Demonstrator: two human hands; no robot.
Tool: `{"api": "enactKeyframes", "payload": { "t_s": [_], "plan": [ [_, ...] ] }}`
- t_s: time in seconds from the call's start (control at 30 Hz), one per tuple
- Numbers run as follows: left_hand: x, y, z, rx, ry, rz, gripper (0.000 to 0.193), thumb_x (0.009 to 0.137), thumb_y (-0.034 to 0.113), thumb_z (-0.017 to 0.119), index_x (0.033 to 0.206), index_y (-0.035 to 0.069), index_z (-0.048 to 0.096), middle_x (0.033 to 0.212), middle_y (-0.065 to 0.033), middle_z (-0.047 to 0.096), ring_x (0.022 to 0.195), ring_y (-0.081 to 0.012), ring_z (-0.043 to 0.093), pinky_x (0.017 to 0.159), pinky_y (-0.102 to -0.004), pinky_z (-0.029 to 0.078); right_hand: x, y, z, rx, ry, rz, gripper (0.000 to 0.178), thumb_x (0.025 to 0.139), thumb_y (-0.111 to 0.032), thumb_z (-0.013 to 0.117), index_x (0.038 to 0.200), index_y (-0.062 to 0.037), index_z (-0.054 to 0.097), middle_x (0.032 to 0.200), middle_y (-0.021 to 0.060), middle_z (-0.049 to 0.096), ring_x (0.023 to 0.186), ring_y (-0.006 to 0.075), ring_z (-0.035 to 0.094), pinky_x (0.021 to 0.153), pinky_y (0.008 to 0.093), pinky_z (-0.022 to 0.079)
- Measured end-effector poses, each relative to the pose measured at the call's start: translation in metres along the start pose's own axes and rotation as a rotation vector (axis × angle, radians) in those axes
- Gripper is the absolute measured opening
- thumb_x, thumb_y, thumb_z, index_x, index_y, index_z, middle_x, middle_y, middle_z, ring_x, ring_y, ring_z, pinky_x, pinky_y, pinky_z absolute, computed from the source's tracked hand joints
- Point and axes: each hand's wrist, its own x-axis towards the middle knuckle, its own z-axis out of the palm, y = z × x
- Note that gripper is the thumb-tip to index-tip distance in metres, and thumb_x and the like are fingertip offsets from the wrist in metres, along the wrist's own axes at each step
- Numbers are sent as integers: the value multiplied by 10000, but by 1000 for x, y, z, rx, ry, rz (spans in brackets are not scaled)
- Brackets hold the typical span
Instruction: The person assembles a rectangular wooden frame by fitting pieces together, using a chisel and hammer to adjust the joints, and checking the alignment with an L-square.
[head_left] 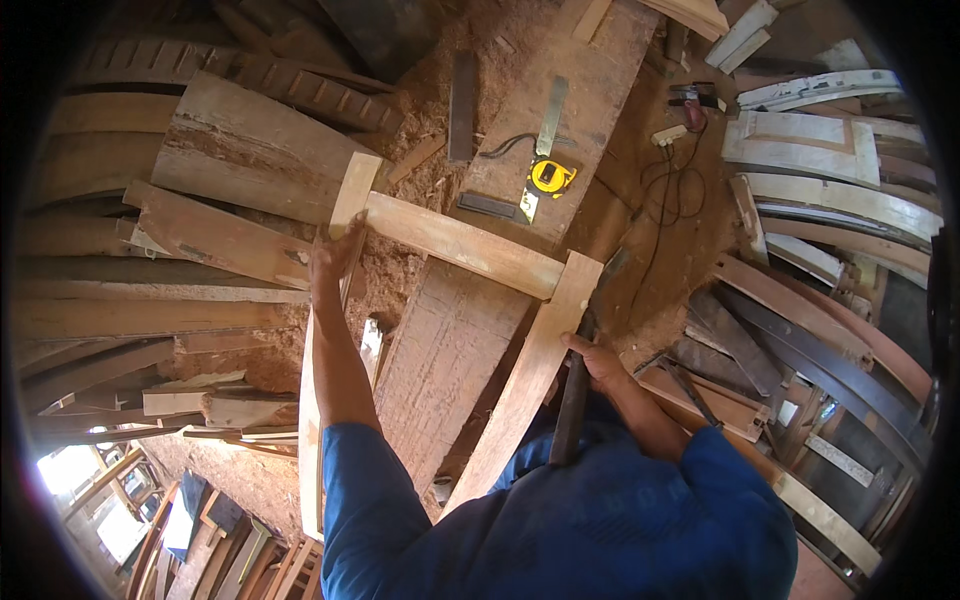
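Observation:
A pale wooden frame stretches between my hands, with two long side pieces joined by a crosspiece [465,245]. My left hand [337,250] is wrapped round the left side piece [354,195], just below the joint. My right hand [597,362] grips the right side piece [530,375], its thumb on the edge near the other joint. A dark bar [570,410] runs down beside my right hand; whether the fingers also hold it is hidden. Beyond the crosspiece, a yellow tape measure [550,177] rests over the metal blade of a square with a dark stock [487,207].
Beneath the frame lies a wide plank bench [440,360]. Stacked boards [240,150] crowd the left, and curved pieces [850,200] and boards pile up on the right. A black cable [672,190] with a white socket block [669,135] lies on the sawdust-covered floor.

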Motion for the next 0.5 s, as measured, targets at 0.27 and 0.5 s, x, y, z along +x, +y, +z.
{"api": "enactKeyframes", "payload": {
  "t_s": [0.27, 0.5],
  "plan": [
    [2, -25, 14, -137, 151, 140, 1088, 730, 763, 669, 1450, -16, 429, 1348, -317, 542, 1281, -432, 516, 1048, -449, 421, -2, -13, 15, 9, 40, -133, 350, 852, -134, 766, 1144, -68, 586, 837, 22, 638, 610, 127, 593, 525, 288, 489],
    [17, -48, 12, 38, 65, 43, 1264, 664, 918, 519, 1521, 12, 313, 1496, -292, 393, 1406, -405, 378, 1150, -447, 331, 2, -19, 12, 0, -58, 8, 551, 846, -69, 751, 1331, -34, 493, 1121, 74, 640, 972, 205, 645, 869, 361, 547]
  ]
}}
